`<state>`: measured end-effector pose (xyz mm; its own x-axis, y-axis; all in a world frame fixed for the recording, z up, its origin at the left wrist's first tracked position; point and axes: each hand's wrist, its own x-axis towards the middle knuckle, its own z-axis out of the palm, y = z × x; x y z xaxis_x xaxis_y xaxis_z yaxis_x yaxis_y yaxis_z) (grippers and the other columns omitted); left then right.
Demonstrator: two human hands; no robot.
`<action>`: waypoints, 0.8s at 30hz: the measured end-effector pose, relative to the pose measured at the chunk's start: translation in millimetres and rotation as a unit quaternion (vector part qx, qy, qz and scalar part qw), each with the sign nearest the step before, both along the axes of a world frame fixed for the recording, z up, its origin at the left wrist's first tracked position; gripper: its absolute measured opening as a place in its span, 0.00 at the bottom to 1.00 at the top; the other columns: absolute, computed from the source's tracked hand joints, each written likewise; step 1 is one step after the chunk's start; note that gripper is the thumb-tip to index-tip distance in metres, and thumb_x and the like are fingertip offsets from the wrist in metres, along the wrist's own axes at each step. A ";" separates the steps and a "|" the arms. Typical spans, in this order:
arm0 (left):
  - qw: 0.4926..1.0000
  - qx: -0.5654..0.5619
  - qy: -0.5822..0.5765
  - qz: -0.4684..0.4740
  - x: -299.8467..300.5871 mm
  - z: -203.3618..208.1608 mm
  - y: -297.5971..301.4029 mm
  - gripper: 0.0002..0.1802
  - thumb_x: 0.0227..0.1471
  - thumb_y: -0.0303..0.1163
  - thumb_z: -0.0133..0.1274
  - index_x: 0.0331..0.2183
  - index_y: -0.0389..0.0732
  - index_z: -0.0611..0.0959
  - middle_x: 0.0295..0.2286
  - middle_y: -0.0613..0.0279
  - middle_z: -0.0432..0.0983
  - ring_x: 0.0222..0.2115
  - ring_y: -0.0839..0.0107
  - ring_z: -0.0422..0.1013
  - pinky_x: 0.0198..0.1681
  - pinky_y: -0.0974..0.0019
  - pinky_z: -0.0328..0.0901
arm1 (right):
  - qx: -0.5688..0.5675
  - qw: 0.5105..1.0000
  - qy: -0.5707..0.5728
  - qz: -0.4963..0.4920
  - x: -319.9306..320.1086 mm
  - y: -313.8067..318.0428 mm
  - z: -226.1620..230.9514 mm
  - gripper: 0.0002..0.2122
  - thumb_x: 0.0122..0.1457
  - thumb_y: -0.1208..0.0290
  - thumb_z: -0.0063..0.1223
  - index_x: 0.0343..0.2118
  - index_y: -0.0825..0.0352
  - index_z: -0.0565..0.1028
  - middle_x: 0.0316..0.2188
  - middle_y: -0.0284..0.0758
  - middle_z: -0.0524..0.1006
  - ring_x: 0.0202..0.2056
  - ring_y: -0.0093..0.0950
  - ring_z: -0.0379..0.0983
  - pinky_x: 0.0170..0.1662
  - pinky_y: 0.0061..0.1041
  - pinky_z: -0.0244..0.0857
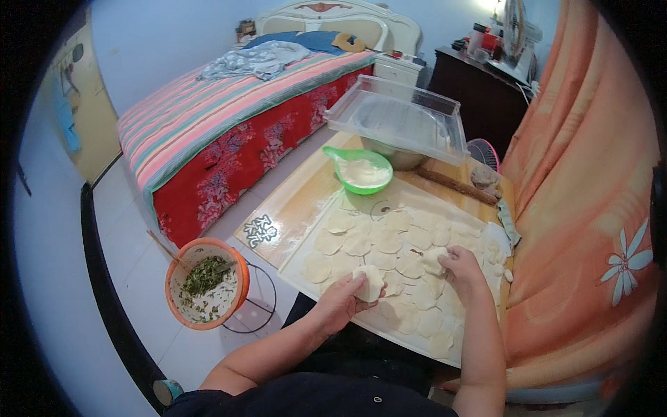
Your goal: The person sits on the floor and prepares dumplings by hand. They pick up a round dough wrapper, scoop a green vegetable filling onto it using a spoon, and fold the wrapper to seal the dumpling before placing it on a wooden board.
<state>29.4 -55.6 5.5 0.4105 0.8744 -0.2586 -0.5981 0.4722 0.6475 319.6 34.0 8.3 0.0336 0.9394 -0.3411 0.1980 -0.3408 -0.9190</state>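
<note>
The left hand [338,301] held a dough round [368,283] between thumb and fingers above the near edge of a white board [294,267]; the right hand [462,267] pinched another thin dough piece [433,260] over that board, where many flat rounds [358,241] lay close together, some overlapping; to the left, below table height, an orange-rimmed bowl [244,278] contained chopped greens [203,275] heaped toward its far side, with a thin stick [164,245] leaning out past the rim; beyond the rounds, a green bowl [364,190] held whitish powder [361,172]; behind it, a clear plastic tray [338,119] sat over a larger round bowl [394,157], whose contents I could not tell.
</note>
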 end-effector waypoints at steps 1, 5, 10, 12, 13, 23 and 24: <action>1.000 0.006 -0.016 -0.003 -0.1 -1.8 -0.2 0.20 0.59 0.40 0.44 0.47 0.37 0.70 0.42 0.59 0.73 0.42 0.71 0.71 0.46 0.66 0.66 | 0.014 0.997 -0.078 -0.020 -1.2 -2.0 1.1 0.13 0.52 0.74 0.56 0.41 0.66 0.72 0.27 0.28 0.72 0.29 0.20 0.69 0.33 0.22 0.65; 0.994 0.050 0.091 0.042 -5.5 -10.4 -0.7 0.20 0.58 0.40 0.46 0.44 0.34 0.74 0.37 0.61 0.75 0.38 0.74 0.71 0.44 0.70 0.65 | 0.172 0.971 -0.165 -0.004 -30.4 -17.5 11.8 0.14 0.55 0.71 0.54 0.44 0.69 0.71 0.37 0.33 0.72 0.39 0.25 0.69 0.44 0.22 0.62; 0.934 0.225 0.273 0.055 3.9 16.2 8.7 0.17 0.56 0.38 0.49 0.41 0.34 0.77 0.33 0.63 0.76 0.34 0.79 0.70 0.40 0.72 0.65 | 0.077 0.965 0.245 0.055 -105.3 -65.0 12.7 0.17 0.61 0.64 0.47 0.49 0.67 0.67 0.44 0.36 0.72 0.43 0.27 0.69 0.50 0.24 0.61; 0.912 0.274 0.296 0.080 15.0 22.8 9.1 0.14 0.52 0.34 0.53 0.41 0.38 0.78 0.30 0.64 0.76 0.30 0.74 0.72 0.36 0.69 0.67 | -0.020 0.908 0.410 0.078 -123.0 -79.5 15.5 0.17 0.62 0.63 0.45 0.50 0.66 0.66 0.43 0.34 0.72 0.43 0.25 0.69 0.49 0.25 0.62; 0.847 0.348 0.390 0.096 14.8 25.9 12.1 0.14 0.51 0.33 0.53 0.40 0.39 0.78 0.29 0.63 0.76 0.30 0.70 0.72 0.36 0.67 0.66 | -0.019 0.886 0.454 0.089 -127.7 -82.5 14.1 0.17 0.62 0.62 0.45 0.50 0.66 0.66 0.42 0.34 0.72 0.43 0.25 0.70 0.49 0.25 0.63; 0.851 0.311 0.403 0.128 -12.3 2.8 81.6 0.21 0.56 0.40 0.48 0.48 0.37 0.71 0.41 0.55 0.72 0.41 0.67 0.69 0.40 0.64 0.66 | -0.051 0.934 0.355 -0.009 -112.1 -84.2 27.9 0.14 0.63 0.69 0.42 0.49 0.68 0.64 0.42 0.38 0.74 0.44 0.29 0.72 0.45 0.28 0.69; 0.870 0.264 0.390 0.142 -20.6 8.1 103.1 0.24 0.56 0.40 0.47 0.49 0.34 0.68 0.40 0.51 0.71 0.37 0.66 0.72 0.35 0.66 0.68 | -0.037 0.933 0.356 -0.026 -108.0 -83.3 25.9 0.14 0.62 0.70 0.42 0.49 0.69 0.65 0.44 0.42 0.73 0.45 0.32 0.72 0.45 0.29 0.69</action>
<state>8.7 47.5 13.6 0.0375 0.9934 0.1080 0.0774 -0.1107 0.9908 211.6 -49.4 34.2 -0.1819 0.9158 -0.3580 -0.4723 -0.4007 -0.7851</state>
